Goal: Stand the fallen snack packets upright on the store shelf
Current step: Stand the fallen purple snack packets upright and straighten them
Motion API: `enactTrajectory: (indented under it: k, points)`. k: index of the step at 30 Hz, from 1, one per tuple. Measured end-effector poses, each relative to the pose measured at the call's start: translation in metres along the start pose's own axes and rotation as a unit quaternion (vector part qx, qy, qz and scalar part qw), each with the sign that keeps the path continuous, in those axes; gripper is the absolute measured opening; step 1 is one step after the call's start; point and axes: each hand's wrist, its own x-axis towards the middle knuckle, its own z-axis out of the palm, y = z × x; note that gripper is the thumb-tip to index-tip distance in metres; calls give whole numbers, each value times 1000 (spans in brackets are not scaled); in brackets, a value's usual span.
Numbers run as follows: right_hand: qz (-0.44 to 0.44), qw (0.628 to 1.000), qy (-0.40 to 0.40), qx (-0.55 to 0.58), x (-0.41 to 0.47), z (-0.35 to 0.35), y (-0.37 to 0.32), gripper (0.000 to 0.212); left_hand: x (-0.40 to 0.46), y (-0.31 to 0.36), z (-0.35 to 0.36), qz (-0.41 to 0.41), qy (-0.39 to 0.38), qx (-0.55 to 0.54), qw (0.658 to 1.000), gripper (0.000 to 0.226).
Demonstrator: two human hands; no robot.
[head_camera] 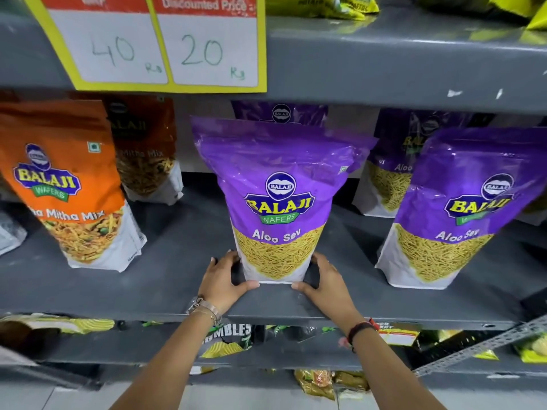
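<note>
A purple Aloo Sev packet [279, 199] stands upright in the middle of the grey shelf [177, 279]. My left hand [223, 281] cups its lower left corner and my right hand [322, 281] cups its lower right corner, thumbs at the base. Another purple Aloo Sev packet [455, 208] stands upright to the right. An orange Mitha Mix packet [71, 187] stands upright at the left. More purple packets [393, 161] and an orange-brown packet [145, 152] stand behind in the back row.
A yellow price sign [165, 42] with 40 and 20 hangs from the shelf above. Yellow packets [325, 7] lie on the top shelf. Lower shelves hold dark and yellow snack packets [228, 341]. A perforated metal strip [479, 350] crosses the lower right.
</note>
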Motion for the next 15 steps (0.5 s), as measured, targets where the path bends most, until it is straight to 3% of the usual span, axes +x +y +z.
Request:
enactTrajectory:
  k: [11,15]
  points:
    - [7,1000,8,-2,-4,-1,-1,65,0,-4,3,13,-1,18,1000,62]
    - [14,1000,2,13,-8,0,1,78,0,-7,3,25,-5,17,1000,71]
